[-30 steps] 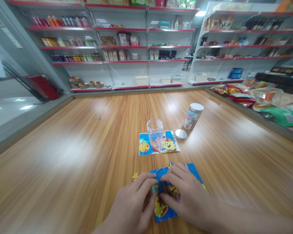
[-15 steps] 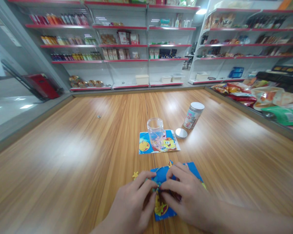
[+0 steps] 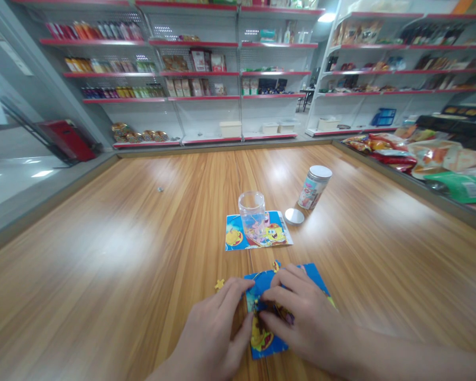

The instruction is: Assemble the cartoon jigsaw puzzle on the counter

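Note:
A blue jigsaw puzzle (image 3: 267, 346) with cartoon pictures lies mostly assembled on the table, partly covered by my hands. My left hand (image 3: 216, 323) rests at its left edge, thumb and forefinger apart around a dark gap near the yellow burger picture. Over the puzzle's middle, my right hand (image 3: 301, 309) has its thumb and forefinger close together at a small dark puzzle piece (image 3: 257, 305) beside that gap; the fingers partly hide it. One loose yellow piece (image 3: 219, 284) lies off the left edge, another loose piece (image 3: 276, 265) at the top edge.
Beyond the puzzle, a clear plastic jar (image 3: 252, 214) stands on a printed picture card (image 3: 234, 241). To its right are a silver lid (image 3: 294, 216) and a lidded printed can (image 3: 314, 188). Snack bags (image 3: 436, 159) lie past the table's right edge; stocked shelves (image 3: 206, 98) stand behind.
My left forefinger has lifted away from the gap and its thumb, so more of the puzzle's left side shows. My right hand has barely shifted.

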{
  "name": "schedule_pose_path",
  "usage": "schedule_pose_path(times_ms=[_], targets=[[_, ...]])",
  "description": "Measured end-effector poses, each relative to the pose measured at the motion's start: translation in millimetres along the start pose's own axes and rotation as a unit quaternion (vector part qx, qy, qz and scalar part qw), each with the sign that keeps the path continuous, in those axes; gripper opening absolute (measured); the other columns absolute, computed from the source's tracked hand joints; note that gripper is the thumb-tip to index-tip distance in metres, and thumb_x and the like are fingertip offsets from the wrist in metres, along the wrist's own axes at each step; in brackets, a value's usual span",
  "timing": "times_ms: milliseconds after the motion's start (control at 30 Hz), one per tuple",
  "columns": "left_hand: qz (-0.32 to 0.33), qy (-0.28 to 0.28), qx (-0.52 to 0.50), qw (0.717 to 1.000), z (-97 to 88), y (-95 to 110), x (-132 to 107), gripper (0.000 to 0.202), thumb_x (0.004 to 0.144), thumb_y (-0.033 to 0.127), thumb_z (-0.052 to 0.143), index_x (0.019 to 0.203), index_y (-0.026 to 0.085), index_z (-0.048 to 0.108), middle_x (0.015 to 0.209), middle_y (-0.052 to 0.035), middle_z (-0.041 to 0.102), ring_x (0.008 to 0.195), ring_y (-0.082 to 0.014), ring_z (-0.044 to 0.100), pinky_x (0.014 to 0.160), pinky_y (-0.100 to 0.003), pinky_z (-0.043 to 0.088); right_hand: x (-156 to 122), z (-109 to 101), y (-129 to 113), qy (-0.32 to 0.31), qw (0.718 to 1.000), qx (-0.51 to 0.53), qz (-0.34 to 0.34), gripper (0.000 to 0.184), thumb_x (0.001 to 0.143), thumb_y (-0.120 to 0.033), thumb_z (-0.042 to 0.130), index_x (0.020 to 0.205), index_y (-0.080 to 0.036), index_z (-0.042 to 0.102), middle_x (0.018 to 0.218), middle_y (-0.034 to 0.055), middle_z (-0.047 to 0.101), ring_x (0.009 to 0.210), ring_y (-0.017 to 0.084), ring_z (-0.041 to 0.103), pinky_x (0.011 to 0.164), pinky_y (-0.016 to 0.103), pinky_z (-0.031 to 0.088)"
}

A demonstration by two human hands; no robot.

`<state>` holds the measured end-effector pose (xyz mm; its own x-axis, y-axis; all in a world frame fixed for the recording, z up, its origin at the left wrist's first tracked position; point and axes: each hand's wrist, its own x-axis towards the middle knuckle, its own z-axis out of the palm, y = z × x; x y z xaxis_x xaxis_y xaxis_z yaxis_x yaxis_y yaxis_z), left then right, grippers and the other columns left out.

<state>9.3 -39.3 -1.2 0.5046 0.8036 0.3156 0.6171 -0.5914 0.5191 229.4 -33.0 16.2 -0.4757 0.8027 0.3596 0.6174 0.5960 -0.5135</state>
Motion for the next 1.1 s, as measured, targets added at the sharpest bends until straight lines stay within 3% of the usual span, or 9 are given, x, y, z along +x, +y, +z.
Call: schedule_pose_path(times_ms=[233, 400, 767, 1100], targets=[[-0.011, -0.007, -0.011, 1.000, -2.1, 0.4, 1.3, 0.042, 0.092, 0.016, 0.052, 0.132, 0.024, 0.044, 0.119, -0.0074, 0.066, 0.104, -0.0197, 0.069, 0.085, -0.034, 0.062, 0.1, 2.3, 2.5, 0.054, 0.997, 0.002, -0.048, 0.017, 0.093, -0.013, 0.057, 0.080, -0.019, 0.065, 0.072, 0.0006, 0.064, 0.071, 0.016, 0.054, 0.071, 0.033, 0.036], [-0.011, 0.002, -0.018, 1.000, -2.3, -0.5, 1.5, 0.042, 0.091, 0.015, 0.054, 0.131, 0.024, 0.045, 0.127, -0.0087, 0.061, 0.113, -0.0196, 0.066, 0.089, -0.033, 0.061, -2.5, 2.5, 4.1, 0.093, 0.994, 0.008, -0.060, 0.013, 0.089, -0.010, 0.061, 0.082, -0.020, 0.066, 0.068, -0.0002, 0.064, 0.068, 0.016, 0.054, 0.068, 0.032, 0.036], [0.009, 0.021, -0.018, 1.000, -4.3, 0.3, 2.3, 0.037, 0.092, 0.015, 0.054, 0.128, 0.023, 0.049, 0.127, -0.0096, 0.060, 0.113, -0.0190, 0.065, 0.090, -0.033, 0.061, -0.4, -3.5, 0.5, 0.099, 0.994, 0.039, -0.036, 0.015, 0.084, -0.007, 0.061, 0.083, -0.020, 0.067, 0.071, 0.0001, 0.065, 0.070, 0.016, 0.057, 0.066, 0.030, 0.041], [-0.003, 0.006, -0.019, 1.000, -3.3, -1.1, 2.9, 0.031, 0.093, 0.016, 0.054, 0.122, 0.025, 0.053, 0.130, -0.0085, 0.058, 0.113, -0.0195, 0.065, 0.091, -0.036, 0.061, 2.2, -6.5, -0.2, 0.075, 0.996, 0.040, -0.011, 0.016, 0.084, -0.007, 0.059, 0.079, -0.020, 0.067, 0.069, 0.0008, 0.064, 0.069, 0.016, 0.056, 0.065, 0.030, 0.041]])
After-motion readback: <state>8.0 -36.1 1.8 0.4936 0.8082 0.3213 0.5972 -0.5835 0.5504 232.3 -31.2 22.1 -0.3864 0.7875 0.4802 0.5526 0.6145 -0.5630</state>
